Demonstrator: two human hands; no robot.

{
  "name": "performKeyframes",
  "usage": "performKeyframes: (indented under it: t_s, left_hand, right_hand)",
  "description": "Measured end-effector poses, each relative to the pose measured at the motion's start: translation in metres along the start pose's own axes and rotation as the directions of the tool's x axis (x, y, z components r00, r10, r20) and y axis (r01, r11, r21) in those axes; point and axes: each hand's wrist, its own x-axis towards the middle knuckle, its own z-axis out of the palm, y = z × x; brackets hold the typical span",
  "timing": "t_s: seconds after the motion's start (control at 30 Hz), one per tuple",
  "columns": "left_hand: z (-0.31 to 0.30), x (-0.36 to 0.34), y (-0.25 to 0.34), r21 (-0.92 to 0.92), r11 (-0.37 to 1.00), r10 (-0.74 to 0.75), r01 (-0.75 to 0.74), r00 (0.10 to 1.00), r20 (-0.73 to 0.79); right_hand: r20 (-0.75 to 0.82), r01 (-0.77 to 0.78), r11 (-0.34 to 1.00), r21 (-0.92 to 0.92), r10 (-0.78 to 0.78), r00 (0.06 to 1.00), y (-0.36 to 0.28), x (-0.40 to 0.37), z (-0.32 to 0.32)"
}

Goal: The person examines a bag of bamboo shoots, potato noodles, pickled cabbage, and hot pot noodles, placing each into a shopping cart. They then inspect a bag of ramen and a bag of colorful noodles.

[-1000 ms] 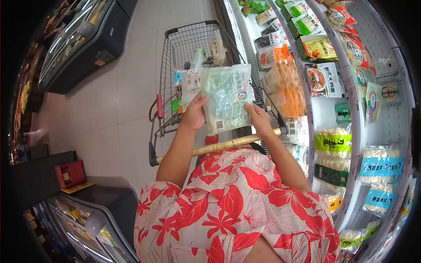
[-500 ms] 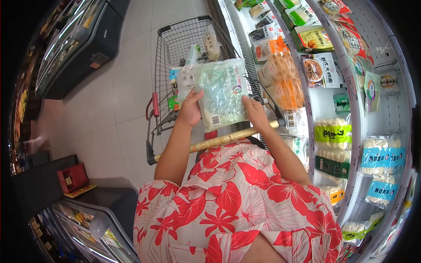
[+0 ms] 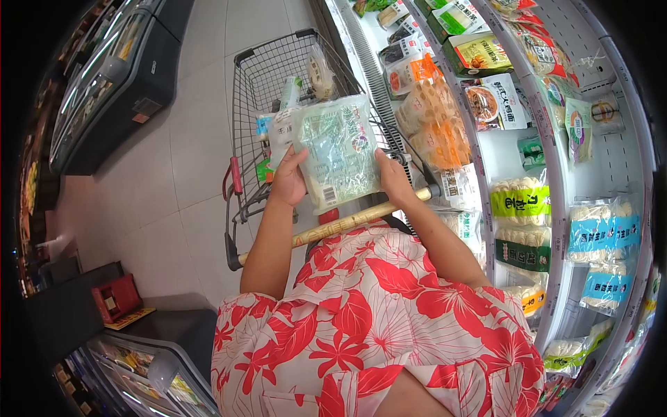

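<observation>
Between my two hands is a clear plastic food packet (image 3: 338, 153) with pale contents, green print and a barcode at its lower left. My left hand (image 3: 289, 178) grips its left edge, thumb on the front. On the opposite edge my right hand (image 3: 394, 179) holds on, fingers mostly hidden behind. What exactly the packet contains I cannot make out. It is held over the near end of a wire shopping cart (image 3: 243, 87), just above the yellowish handlebar (image 3: 326, 229). Several packets lie in the cart, among them a clear bag (image 3: 320, 75).
Refrigerated shelves (image 3: 556, 208) run along the right, stocked with noodle packs (image 3: 520, 201), orange-labelled bags (image 3: 441, 132) and a boxed item (image 3: 481, 54). Dark freezer cases (image 3: 111, 90) stand to the left across the tiled floor (image 3: 160, 208). A red box (image 3: 116, 290) sits at lower left.
The packet and both hands have shifted slightly left in view, along with the cart. The grip of both hands stays on the packet's sides.
</observation>
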Motion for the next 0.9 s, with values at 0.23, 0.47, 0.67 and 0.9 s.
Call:
performKeyframes:
  t_s: [0.23, 0.47, 0.67, 0.9]
  left_hand:
    - [-0.002, 0.000, 0.000, -0.047, 0.999, -0.005, 0.006, 1.000, 0.007]
    - [0.001, -0.001, 0.000, -0.063, 0.998, -0.024, 0.026, 1.000, 0.018]
    - [-0.002, 0.000, 0.001, -0.080, 0.996, -0.025, 0.026, 1.000, 0.017]
    - [-0.004, 0.000, 0.001, -0.074, 0.997, -0.022, 0.023, 1.000, 0.015]
  right_hand:
    - [-0.017, 0.125, 0.992, -0.030, -0.125, 0.992, -0.013, -0.010, -0.001]
    - [0.089, 0.199, 0.978, 0.063, -0.204, 0.975, -0.013, -0.016, 0.000]
    - [0.108, 0.232, 0.963, 0.141, -0.247, 0.963, -0.008, -0.013, 0.000]
    - [0.097, 0.223, 0.971, 0.082, -0.231, 0.968, -0.011, -0.015, -0.002]
